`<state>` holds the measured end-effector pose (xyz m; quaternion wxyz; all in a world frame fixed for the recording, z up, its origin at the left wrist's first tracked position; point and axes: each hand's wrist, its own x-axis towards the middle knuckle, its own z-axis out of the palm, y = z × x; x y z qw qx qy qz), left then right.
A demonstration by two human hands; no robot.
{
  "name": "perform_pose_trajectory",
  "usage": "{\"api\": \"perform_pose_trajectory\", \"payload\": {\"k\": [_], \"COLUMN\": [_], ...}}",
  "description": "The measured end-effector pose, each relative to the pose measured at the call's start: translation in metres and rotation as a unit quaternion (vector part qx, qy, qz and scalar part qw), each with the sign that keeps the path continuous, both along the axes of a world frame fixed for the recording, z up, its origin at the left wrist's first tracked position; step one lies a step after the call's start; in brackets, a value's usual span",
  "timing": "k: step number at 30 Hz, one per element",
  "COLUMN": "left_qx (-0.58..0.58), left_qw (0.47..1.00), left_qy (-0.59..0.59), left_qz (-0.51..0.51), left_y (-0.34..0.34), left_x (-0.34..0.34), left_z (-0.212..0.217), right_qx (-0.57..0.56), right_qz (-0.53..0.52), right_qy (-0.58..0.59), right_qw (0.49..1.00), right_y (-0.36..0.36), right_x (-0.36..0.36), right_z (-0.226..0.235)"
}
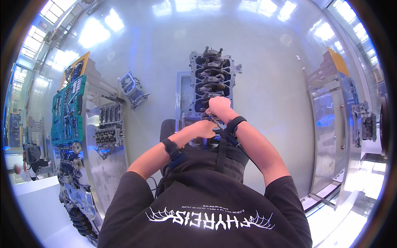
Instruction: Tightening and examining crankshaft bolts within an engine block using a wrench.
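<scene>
An engine block stands upright before me, its open side showing the crankshaft and its bearing caps in a row. At the near end of the block, my right hand is closed in a fist around a slim metal hand tool, whose exact kind is hidden by the fingers. Just below and to the left, my left hand is curled with its back to me, close to the tool's lower part. What its fingers grip is out of sight.
Along the left, a bench carries a teal socket tool case, round metal parts and other engine parts. A cylinder head sits beside it. A grey metal casting lies on the floor. At right stands a metal bench with engine parts.
</scene>
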<state>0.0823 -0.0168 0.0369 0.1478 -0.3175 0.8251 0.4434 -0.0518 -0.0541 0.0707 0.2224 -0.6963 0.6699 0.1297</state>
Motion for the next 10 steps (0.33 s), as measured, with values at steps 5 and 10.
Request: {"api": "perform_pose_trajectory", "payload": {"k": [5, 10], "left_qx": [0.036, 0.058], "left_qw": [0.993, 0.995], "left_qy": [0.109, 0.08], "left_qz": [0.013, 0.021], "left_y": [-0.004, -0.012], "left_x": [-0.01, -0.018], "left_z": [-0.023, -0.013], "right_qx": [0.017, 0.004], "right_qz": [0.004, 0.0], "right_qy": [-0.001, 0.007], "right_qw": [1.0, 1.0], "right_y": [0.002, 0.0], "right_x": [0.006, 0.012], "right_z": [0.008, 0.001]}}
